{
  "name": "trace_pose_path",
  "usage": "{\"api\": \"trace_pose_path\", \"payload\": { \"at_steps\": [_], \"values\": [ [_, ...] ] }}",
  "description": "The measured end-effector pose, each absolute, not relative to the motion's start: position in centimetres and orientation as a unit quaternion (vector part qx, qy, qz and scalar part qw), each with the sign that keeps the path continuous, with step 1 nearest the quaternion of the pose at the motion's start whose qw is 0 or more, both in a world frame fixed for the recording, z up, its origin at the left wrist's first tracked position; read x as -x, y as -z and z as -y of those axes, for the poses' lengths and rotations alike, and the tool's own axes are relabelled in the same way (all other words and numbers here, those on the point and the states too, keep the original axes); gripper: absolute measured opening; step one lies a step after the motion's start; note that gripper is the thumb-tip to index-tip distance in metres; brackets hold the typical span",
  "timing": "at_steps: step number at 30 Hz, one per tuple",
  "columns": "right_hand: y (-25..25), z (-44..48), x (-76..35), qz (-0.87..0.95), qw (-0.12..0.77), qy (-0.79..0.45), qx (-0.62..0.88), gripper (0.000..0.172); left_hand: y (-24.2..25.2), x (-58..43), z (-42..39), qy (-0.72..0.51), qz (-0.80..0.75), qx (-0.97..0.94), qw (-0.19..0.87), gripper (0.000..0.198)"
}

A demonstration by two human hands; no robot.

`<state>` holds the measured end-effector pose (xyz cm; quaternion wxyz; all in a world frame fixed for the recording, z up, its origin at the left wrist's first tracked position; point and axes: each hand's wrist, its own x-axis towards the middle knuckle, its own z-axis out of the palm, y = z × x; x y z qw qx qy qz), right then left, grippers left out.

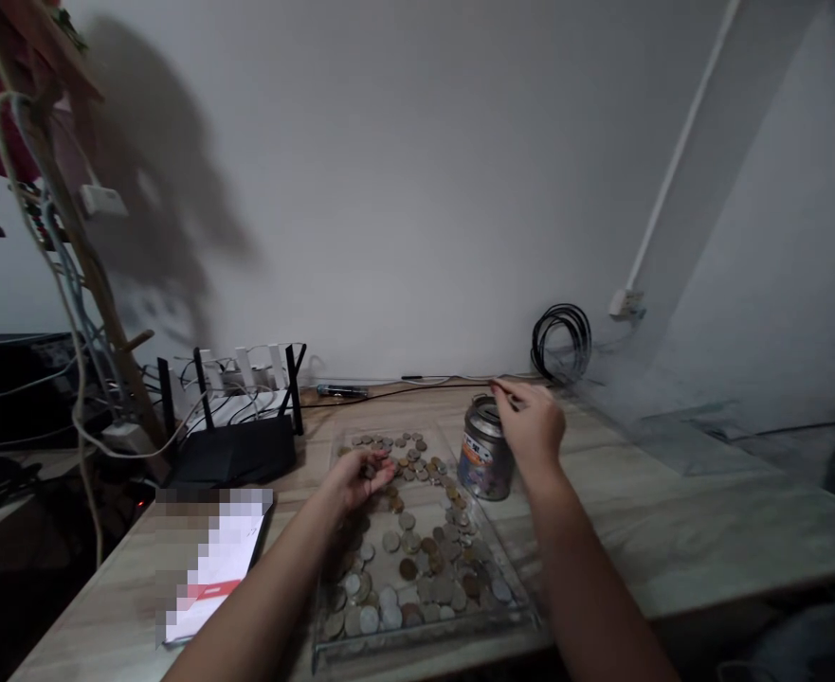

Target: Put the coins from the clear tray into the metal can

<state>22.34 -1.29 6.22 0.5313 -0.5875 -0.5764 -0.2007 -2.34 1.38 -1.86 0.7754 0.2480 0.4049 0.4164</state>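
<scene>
My left hand (366, 476) hovers over a clear plastic tray (423, 648), palm turned partly up and fingers curled in. What lies inside those fingers is too dark to tell. Many loose coins (409, 542), silver and brass coloured, are spread over the tray floor, thickest at the near end. To the tray's right stands a round metal tin (486, 464) with a printed label and a grey lid. Above the lid, my right hand (531, 417) has its thumb and fingertips pinched together; anything between them is too small to make out.
A black router (236, 453) with antennas stands at the left, and a phone (228, 559) lies in front of it. A coiled black cable (561, 343) leans on the wall behind the tin. A transparent panel (708, 440) is at the right.
</scene>
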Motion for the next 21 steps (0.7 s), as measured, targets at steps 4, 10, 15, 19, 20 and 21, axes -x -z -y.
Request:
{"api": "trace_pose_path", "payload": {
  "at_steps": [4,10,15,19,20,21],
  "values": [
    [-5.7,0.3,-24.8,0.566,0.441,0.146,0.681,0.026,1.8,2.3,-1.3,-0.405,-0.393,-0.237,0.791,0.038],
    [-5.3,0.1,-24.6,0.608,0.374,0.150,0.684,0.023,1.3,2.3,-0.7,-0.388,-0.378,-0.278,0.793,0.043],
    [-5.6,0.8,-24.2,0.583,0.364,0.151,0.711,0.021,1.1,2.2,-0.4,-0.391,-0.371,-0.307,0.784,0.039],
    [-6.2,1.2,-22.9,0.571,0.451,0.211,0.652,0.026,1.0,2.2,-0.4,-0.374,-0.374,-0.280,0.801,0.031],
    [-6.2,1.4,-22.1,0.581,0.480,0.219,0.620,0.027,1.0,2.3,-0.4,-0.367,-0.370,-0.271,0.809,0.032],
    [-6.1,1.5,-21.2,0.603,0.498,0.213,0.586,0.027,0.9,2.3,-0.4,-0.360,-0.365,-0.264,0.817,0.034]
  ]
}}
